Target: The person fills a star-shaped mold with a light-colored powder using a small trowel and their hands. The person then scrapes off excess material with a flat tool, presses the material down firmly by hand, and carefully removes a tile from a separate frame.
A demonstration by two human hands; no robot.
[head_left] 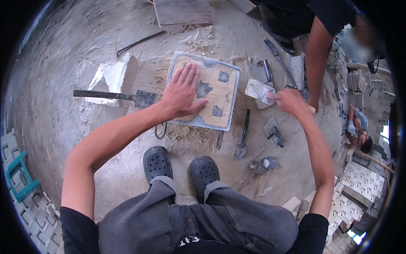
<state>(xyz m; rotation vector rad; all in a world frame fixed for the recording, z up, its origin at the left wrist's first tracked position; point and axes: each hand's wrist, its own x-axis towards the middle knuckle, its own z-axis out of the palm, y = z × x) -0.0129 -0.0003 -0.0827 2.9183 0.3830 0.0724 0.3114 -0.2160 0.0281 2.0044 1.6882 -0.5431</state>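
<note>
On the ground before me lies a square metal-rimmed mould (234,103) spread with tan powder, with dark grey patches showing through. My left hand (182,94) lies on the powder with its fingers stretched out and its thumb apart. To the right of the mould, my right hand (292,101) is closed round a trowel (256,90); its pale, dusty blade points left, toward the mould. A second trowel (146,98) with a long dark handle lies left of the mould, partly behind my left forearm.
A broken white block (114,78) and a bent rod (138,43) lie at left. Right of my shoes are a green-handled trowel (243,137) and a small trowel (274,132). A co-worker's arm (318,55) reaches down at upper right. Pale patterned blocks (359,183) stand at far right.
</note>
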